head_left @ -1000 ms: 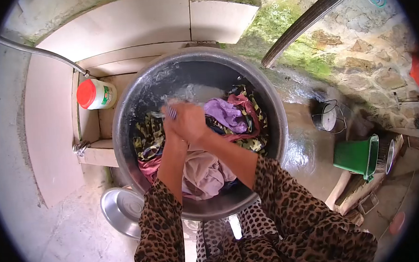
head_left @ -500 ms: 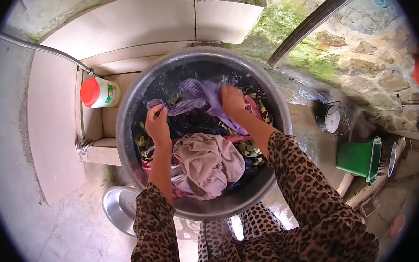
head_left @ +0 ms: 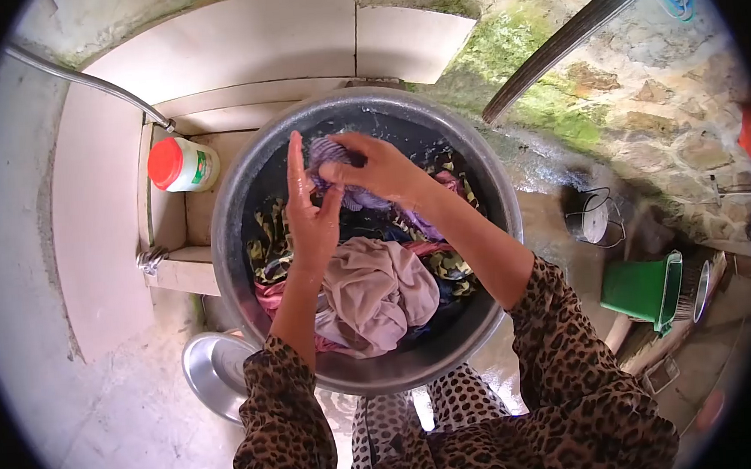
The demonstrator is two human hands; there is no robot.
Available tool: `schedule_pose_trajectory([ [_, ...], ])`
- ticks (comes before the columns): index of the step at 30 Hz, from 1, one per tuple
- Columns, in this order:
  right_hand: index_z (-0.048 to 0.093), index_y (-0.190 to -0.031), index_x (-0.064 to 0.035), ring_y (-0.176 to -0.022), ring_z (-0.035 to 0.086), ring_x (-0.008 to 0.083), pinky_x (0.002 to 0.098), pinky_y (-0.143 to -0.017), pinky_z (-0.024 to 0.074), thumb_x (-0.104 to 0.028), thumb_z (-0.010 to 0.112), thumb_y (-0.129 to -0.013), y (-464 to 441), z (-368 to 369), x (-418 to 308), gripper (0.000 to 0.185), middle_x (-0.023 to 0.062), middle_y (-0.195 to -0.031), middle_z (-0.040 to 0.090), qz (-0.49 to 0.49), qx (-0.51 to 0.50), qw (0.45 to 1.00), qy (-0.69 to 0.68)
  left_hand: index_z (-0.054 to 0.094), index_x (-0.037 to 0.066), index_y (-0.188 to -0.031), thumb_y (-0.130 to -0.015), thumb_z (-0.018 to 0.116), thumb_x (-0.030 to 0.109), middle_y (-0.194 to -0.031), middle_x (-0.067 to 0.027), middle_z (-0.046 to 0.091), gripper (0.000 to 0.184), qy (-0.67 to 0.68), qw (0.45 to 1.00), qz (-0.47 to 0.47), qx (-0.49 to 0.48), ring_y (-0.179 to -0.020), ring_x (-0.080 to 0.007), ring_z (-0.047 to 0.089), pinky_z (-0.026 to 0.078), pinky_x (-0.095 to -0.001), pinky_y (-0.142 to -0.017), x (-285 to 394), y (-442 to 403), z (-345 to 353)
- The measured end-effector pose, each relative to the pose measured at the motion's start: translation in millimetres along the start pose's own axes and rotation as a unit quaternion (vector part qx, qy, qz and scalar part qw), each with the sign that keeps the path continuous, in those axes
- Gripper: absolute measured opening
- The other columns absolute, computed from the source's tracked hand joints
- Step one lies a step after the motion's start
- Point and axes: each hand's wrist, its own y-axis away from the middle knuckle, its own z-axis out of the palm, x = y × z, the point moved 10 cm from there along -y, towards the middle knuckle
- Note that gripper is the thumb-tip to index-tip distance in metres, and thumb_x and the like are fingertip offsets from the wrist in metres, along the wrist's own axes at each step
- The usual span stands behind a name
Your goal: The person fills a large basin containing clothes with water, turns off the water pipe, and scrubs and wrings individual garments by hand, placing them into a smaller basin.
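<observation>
A large grey metal basin (head_left: 508, 201) holds water and wet clothes. Above its far half, my right hand (head_left: 382, 172) grips a bunched purple checked cloth (head_left: 326, 151). My left hand (head_left: 313, 228) is upright beside the cloth, fingers stretched out and thumb apart, its palm side against the bundle. Part of the cloth is hidden behind my right fingers. Closer to me lies a crumpled pale pink cloth (head_left: 381, 290) in the basin. Camouflage-patterned fabric (head_left: 264, 241) and a darker pink cloth (head_left: 269, 298) show around it.
A white jar with a red lid (head_left: 184, 164) stands on the tiled ledge left of the basin. A metal bowl (head_left: 201, 365) sits at lower left. On the right are a small dark pail (head_left: 594, 218) and a green bucket (head_left: 645, 290). A dark pole (head_left: 578, 37) slants at upper right.
My hands have come together over the basin. The purple cloth, stretched between both hands before, is now bunched in my right hand. My left fingers have straightened.
</observation>
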Motion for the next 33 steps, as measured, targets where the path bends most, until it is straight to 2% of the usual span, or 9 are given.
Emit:
schedule_pose_trajectory([
  [4,0.065,-0.087,0.0016,-0.06,0.053,0.0127,0.0315,-0.058,0.0455,-0.018,0.076,-0.078,6,-6,-23,0.024,0.0088,-0.069,0.061,0.059,0.025,0.996,-0.064,0.014,0.006,-0.15,-0.078,0.061,-0.01,-0.139,-0.0129,0.042,0.087,-0.007,0.999,0.024,-0.035,-0.105,-0.0144,0.052,0.042,-0.0267,-0.093,41,-11,11],
  [8,0.061,-0.084,0.0009,-0.059,0.057,0.0245,0.0334,-0.058,0.045,-0.015,0.078,-0.071,8,-51,-54,0.027,0.0124,-0.073,0.059,-0.02,0.201,0.961,0.19,0.024,0.007,-0.148,-0.08,0.066,0.0,-0.12,-0.0136,0.055,0.081,-0.166,0.982,0.081,0.029,-0.101,-0.0167,0.057,0.045,-0.0284,-0.09,44,-16,-5],
  [11,0.06,-0.088,-0.0029,-0.075,0.061,0.0298,0.0383,-0.066,0.0463,-0.019,0.08,-0.068,-1,-63,-7,0.032,0.0123,-0.082,0.059,-0.123,0.223,0.904,0.345,0.041,0.005,-0.138,-0.082,0.069,0.01,-0.12,-0.0173,0.054,0.063,-0.219,0.973,-0.071,0.035,-0.095,-0.0231,0.061,0.049,-0.0319,-0.084,-32,2,-32],
  [18,0.066,-0.102,-0.015,-0.1,0.061,0.0279,0.0573,-0.096,0.0356,-0.027,0.07,-0.076,41,-28,182,0.029,0.0085,-0.101,0.065,0.023,-0.077,0.765,0.639,0.057,0.002,-0.118,-0.083,0.065,0.008,-0.11,-0.0156,0.06,0.036,-0.158,0.967,-0.193,-0.043,-0.087,-0.0222,0.064,0.051,-0.0309,-0.079,-105,86,-19],
  [22,0.072,-0.092,-0.0085,-0.096,0.066,0.031,0.0537,-0.096,0.0418,-0.016,0.067,-0.071,69,-28,263,0.022,0.0134,-0.1,0.069,0.173,-0.332,0.62,0.69,0.059,0.001,-0.115,-0.084,0.062,0.009,-0.109,-0.0154,0.061,0.033,-0.158,0.956,-0.24,-0.058,-0.088,-0.0227,0.065,0.051,-0.0314,-0.081,-112,115,-18],
  [25,0.071,-0.09,-0.0036,-0.09,0.066,0.0339,0.0446,-0.084,0.0497,-0.016,0.067,-0.069,47,-73,215,0.025,0.0149,-0.091,0.07,0.265,-0.022,0.783,0.562,0.06,0.001,-0.114,-0.084,0.061,0.009,-0.108,-0.0143,0.063,0.031,-0.155,0.952,-0.261,-0.048,-0.089,-0.0227,0.065,0.05,-0.0308,-0.082,-105,120,-21],
  [26,0.068,-0.092,-0.0024,-0.084,0.065,0.0374,0.0409,-0.069,0.0507,-0.018,0.069,-0.065,37,-82,221,0.031,0.018,-0.089,0.068,0.232,0.015,0.811,0.536,0.06,0.001,-0.113,-0.084,0.061,0.009,-0.106,-0.0137,0.063,0.03,-0.147,0.95,-0.271,-0.043,-0.089,-0.0223,0.065,0.05,-0.0304,-0.082,-106,122,-23],
  [28,0.062,-0.091,0.0001,-0.078,0.063,0.035,0.0374,-0.068,0.0475,-0.013,0.069,-0.065,28,-79,122,0.03,0.0175,-0.085,0.065,0.15,0.058,0.919,0.359,0.061,0.001,-0.113,-0.084,0.061,0.009,-0.103,-0.0126,0.065,0.03,-0.128,0.948,-0.29,-0.034,-0.09,-0.0215,0.065,0.049,-0.0294,-0.082,-114,123,-26],
  [33,0.054,-0.098,0.0003,-0.075,0.059,0.0344,0.0346,-0.071,0.0468,0.005,0.063,-0.065,41,-65,-65,0.035,0.0172,-0.082,0.058,0.023,0.101,0.97,0.219,0.061,0.0,-0.112,-0.089,0.06,0.011,-0.099,-0.0079,0.066,0.026,-0.017,0.948,-0.318,-0.007,-0.087,-0.0159,0.064,0.049,-0.0265,-0.078,-127,123,-14],
])
